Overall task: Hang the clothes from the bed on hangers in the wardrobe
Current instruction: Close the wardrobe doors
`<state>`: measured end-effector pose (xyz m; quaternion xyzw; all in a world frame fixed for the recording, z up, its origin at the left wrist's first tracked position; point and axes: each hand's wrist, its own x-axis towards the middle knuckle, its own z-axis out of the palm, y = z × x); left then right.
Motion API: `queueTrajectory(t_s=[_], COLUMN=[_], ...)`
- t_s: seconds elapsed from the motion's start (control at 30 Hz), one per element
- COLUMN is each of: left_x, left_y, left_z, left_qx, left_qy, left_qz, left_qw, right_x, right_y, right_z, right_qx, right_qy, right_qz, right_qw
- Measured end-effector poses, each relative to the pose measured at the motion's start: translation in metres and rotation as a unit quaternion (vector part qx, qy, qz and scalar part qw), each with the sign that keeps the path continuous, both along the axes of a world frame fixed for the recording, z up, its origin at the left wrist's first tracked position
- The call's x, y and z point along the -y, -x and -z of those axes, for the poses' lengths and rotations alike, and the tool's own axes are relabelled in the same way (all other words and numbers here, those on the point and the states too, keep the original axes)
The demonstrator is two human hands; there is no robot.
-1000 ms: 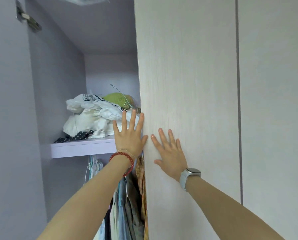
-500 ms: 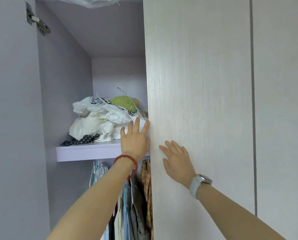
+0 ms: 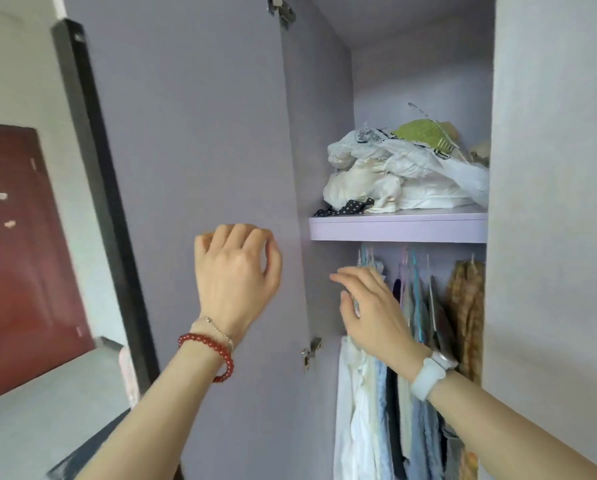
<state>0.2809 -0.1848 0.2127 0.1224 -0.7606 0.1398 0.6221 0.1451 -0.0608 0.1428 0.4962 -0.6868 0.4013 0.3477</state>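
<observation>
The left hand [image 3: 236,271], fingers loosely curled, is raised before the open wardrobe door [image 3: 200,133] while the right hand [image 3: 373,306] reaches with spread fingers toward hanging clothes [image 3: 418,393] beneath the shelf [image 3: 397,228].

View swung left. Left hand [image 3: 236,271] off shelf [image 3: 397,228], now curled by open door [image 3: 200,168]; right hand [image 3: 373,306] off closed door, reaching toward hung clothes [image 3: 411,393].
</observation>
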Motion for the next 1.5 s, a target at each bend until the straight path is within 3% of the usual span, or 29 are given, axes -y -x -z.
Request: queueTrajectory(t_s=[0.1, 0.2, 0.3, 0.37, 0.5, 0.73, 1.07, 1.17, 1.27, 1.37, 1.5], left_x=[0.031, 0.053, 0.062, 0.066, 0.062, 0.021, -0.073, -0.101, -0.127, -0.142, -0.141], left_y=[-0.050, -0.079, -0.090, -0.094, -0.099, -0.089, 0.009, 0.053, 0.095, 0.131, 0.173], left_z=[0.005, 0.019, 0.027, 0.033, 0.044, 0.051, 0.049, 0.049, 0.047, 0.044, 0.042], left_qx=[-0.026, -0.002, 0.023, 0.027, 0.001, 0.008, 0.117, 0.150, 0.155, 0.161, 0.223], left_qy=[-0.003, -0.130, -0.280, -0.315, -0.281, -0.195, -0.123, -0.107, -0.100, -0.095, -0.096], left_qz=[-0.120, -0.181, -0.042, 0.040, 0.075, 0.201, 0.369, 0.367, 0.334, 0.278, 0.232], left_qw=[0.992, 0.975, 0.959, 0.948, 0.957, 0.960, 0.914, 0.912, 0.924, 0.942, 0.942], right_x=[0.045, 0.084, 0.112, 0.121, 0.116, 0.055, -0.065, -0.098, -0.119, -0.127, -0.121], right_y=[-0.039, -0.075, -0.102, -0.111, -0.108, -0.087, -0.039, -0.023, -0.005, 0.011, 0.032], right_z=[0.002, 0.006, 0.013, 0.021, 0.034, 0.042, 0.041, 0.050, 0.058, 0.062, 0.062], right_qx=[0.003, 0.008, 0.038, 0.054, 0.066, 0.174, 0.221, 0.213, 0.217, 0.270, 0.344], right_qy=[-0.036, -0.106, -0.172, -0.218, -0.232, -0.072, 0.073, 0.097, 0.061, 0.030, 0.025], right_qz=[-0.084, -0.161, -0.217, -0.229, -0.253, -0.327, -0.175, -0.073, 0.014, 0.044, 0.055], right_qw=[0.996, 0.981, 0.960, 0.947, 0.937, 0.926, 0.957, 0.969, 0.974, 0.961, 0.937])
